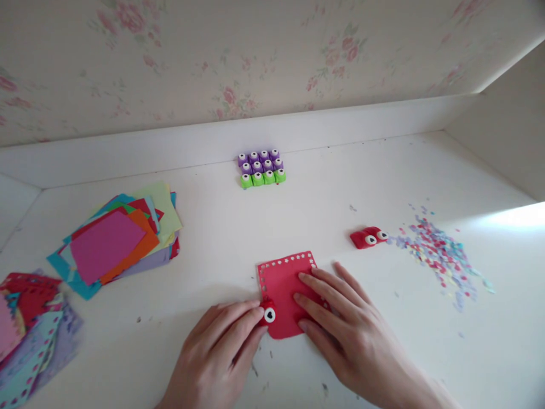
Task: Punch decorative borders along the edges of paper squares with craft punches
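Observation:
A red sheet of paper [287,292] lies on the white surface, with small cut-out shapes along its top edge and down parts of both sides. My left hand [221,341] grips a small red craft paper punch [268,314] between thumb and fingers. The punch sits at the sheet's left edge, its white button with a dark heart facing up. My right hand [347,318] rests on the sheet's right part with fingers spread, covering some of that edge. Up and right of it, two red punches [368,237] stand side by side.
Purple and green punches [261,167] stand in rows near the back ledge. A stack of coloured paper [106,244] lies at left, with punched sheets [32,335] in front of it. Scattered paper confetti [440,253] covers part of the right side.

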The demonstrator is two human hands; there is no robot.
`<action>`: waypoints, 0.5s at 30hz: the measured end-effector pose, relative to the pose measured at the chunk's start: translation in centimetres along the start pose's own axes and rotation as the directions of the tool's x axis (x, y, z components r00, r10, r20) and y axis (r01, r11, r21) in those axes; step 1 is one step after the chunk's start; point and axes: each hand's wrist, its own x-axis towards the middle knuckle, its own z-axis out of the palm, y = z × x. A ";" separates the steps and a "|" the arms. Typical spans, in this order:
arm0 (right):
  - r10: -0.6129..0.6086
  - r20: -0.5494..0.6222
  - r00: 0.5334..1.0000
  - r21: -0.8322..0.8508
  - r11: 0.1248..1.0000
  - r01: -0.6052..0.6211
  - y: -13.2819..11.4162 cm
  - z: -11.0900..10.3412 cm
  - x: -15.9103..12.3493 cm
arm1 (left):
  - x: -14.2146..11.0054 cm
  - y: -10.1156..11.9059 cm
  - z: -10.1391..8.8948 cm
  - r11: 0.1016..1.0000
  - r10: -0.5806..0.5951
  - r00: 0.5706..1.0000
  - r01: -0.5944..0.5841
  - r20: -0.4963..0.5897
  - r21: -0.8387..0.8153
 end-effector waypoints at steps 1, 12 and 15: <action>-0.002 0.001 1.000 0.000 1.000 0.002 0.0 0.0 0.0 | 0.0 0.0 0.0 1.000 -0.002 1.000 0.002 -0.001 -0.001; 0.000 0.006 1.000 -0.008 1.000 0.000 0.3 -0.2 0.0 | 0.3 0.4 -0.3 0.998 -0.009 0.999 0.007 -0.034 -0.062; -0.006 -0.002 1.000 -0.011 1.000 0.006 0.3 -0.2 -0.1 | 0.1 0.3 -0.3 0.997 -0.021 0.999 0.018 -0.033 -0.079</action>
